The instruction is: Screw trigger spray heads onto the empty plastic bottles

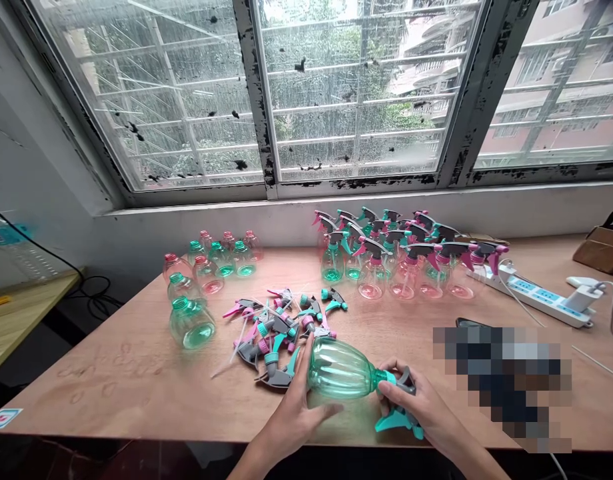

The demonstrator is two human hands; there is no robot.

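The bottle (341, 369), green and see-through, lies on its side in the air between the two hands, above the table (136, 393) near its front edge. Its base points left and its neck points right.

The left hand (297, 393) is at the base. Its fingers lie along the bottom of the bottle, while the thumb stands well away from them, below the bottle, so the hand is spread and cupped rather than clenched. The right hand (420, 401) is closed around the neck end, where it grips the spray head (397, 421). The thumb presses near the turquoise collar, the other fingers curl behind, and the grey body and turquoise trigger show around them. Whether the thread is fully seated cannot be told.

Just behind the left hand is a heap of loose heads (274, 325), grey with pink or turquoise parts, some with thin tubes. Farther left, bare bottles (191, 327), green and pink, stand upright with uncovered necks. To the right at the back, near the wall, stands a close group of topped bottles (371, 281), each visible neck in the front row carrying a head.

A white power strip (534, 293) lies right of that group, with a charger (584, 295) at its near end. A brown bag (602, 247) sits beyond it. Nearer, a pixelated patch hides most of a dark object.
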